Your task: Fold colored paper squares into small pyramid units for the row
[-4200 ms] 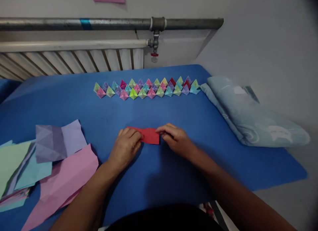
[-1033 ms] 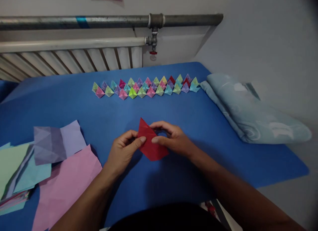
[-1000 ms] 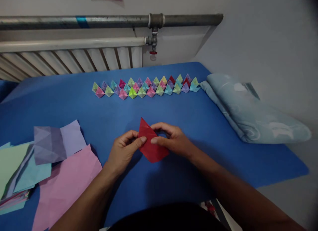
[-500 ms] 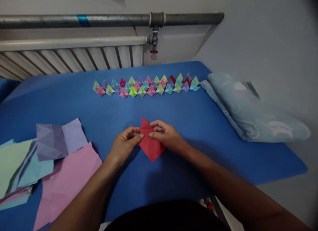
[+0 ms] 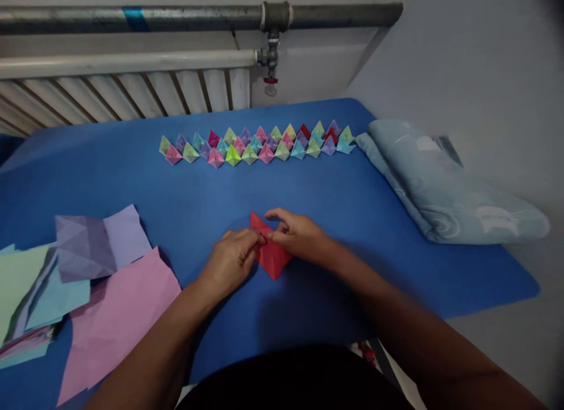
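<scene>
A folded red paper (image 5: pixel 274 259), pointed at its top and bottom, is between my two hands above the blue surface (image 5: pixel 207 204). My left hand (image 5: pixel 233 257) is closed on its left side, with thumb and fingertips together near the paper's middle. On the right edge, my right hand (image 5: pixel 294 231) has its thumb on the paper while the index finger is raised and curved over the upper part; its other fingers are curled at the edge. The fingertips hide part of the paper's centre.
Several small folded paper pieces (image 5: pixel 233 155) stand in rows at the back. Loose purple (image 5: pixel 86 251), pink (image 5: pixel 123 298) and green sheets (image 5: pixel 20 281) lie at left. A folded light-blue cloth (image 5: pixel 440 187) lies at right. A radiator (image 5: pixel 189 90) stands behind.
My left hand has moved right, its fingers now over the front of the red paper. My right index finger has lifted from behind the paper. The camera view has shifted slightly.
</scene>
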Motion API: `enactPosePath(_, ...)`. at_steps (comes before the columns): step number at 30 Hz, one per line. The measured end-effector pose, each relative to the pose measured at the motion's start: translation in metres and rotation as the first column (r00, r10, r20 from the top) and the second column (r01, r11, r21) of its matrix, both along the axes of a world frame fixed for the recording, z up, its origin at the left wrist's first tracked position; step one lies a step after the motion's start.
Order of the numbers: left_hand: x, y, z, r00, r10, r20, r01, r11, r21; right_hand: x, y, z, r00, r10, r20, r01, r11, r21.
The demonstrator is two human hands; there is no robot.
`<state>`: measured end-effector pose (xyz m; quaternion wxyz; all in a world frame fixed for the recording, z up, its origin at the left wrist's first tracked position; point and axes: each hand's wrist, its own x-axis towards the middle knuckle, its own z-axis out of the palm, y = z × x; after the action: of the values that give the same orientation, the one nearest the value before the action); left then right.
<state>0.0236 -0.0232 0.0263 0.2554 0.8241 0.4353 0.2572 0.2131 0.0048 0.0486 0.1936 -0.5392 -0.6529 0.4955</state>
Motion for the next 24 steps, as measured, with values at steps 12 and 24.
enactPosePath(12, -0.007, -0.004, 0.023, 0.962, -0.178, -0.206, 0.162, 0.982, -0.095, 0.040, -0.012, 0.001, 0.936, 0.166, -0.309, -0.254, 0.928, -0.272)
enactPosePath(24, -0.002, -0.006, 0.016, 0.957, -0.146, -0.249, 0.147, 0.989, -0.017, 0.043, -0.042, -0.014, 0.974, 0.218, 0.066, -0.226, 0.888, 0.400)
